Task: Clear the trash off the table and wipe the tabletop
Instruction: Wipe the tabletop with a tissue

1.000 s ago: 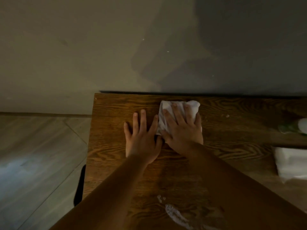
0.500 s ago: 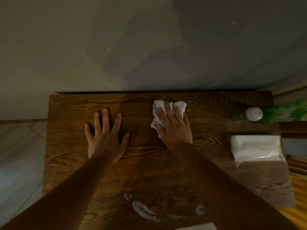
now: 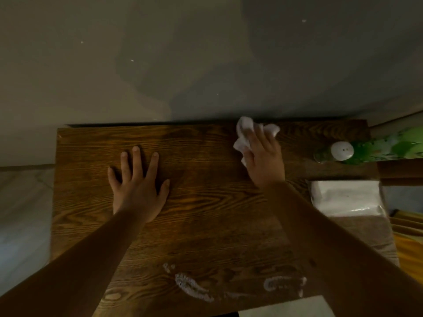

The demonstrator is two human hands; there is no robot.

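A dark wooden table (image 3: pixel 206 202) fills the lower view, its far edge against a wall. My right hand (image 3: pixel 265 161) presses a crumpled white tissue (image 3: pixel 243 133) onto the tabletop near the far edge, right of centre. My left hand (image 3: pixel 137 186) lies flat on the wood left of centre, fingers spread, holding nothing. White foamy smears (image 3: pixel 194 287) streak the near part of the tabletop, with a second patch (image 3: pixel 283 283) further right.
A green bottle with a white cap (image 3: pixel 342 151) lies at the table's far right. A white pack of tissues (image 3: pixel 348 197) rests in front of it near the right edge. A pale sheet (image 3: pixel 283 307) pokes in at the bottom edge. Floor shows at the left.
My right hand has slid the tissue to the right and toward the far edge. My left hand stayed flat while the hands drew apart. The view shifted right, showing the bottle and tissue pack.
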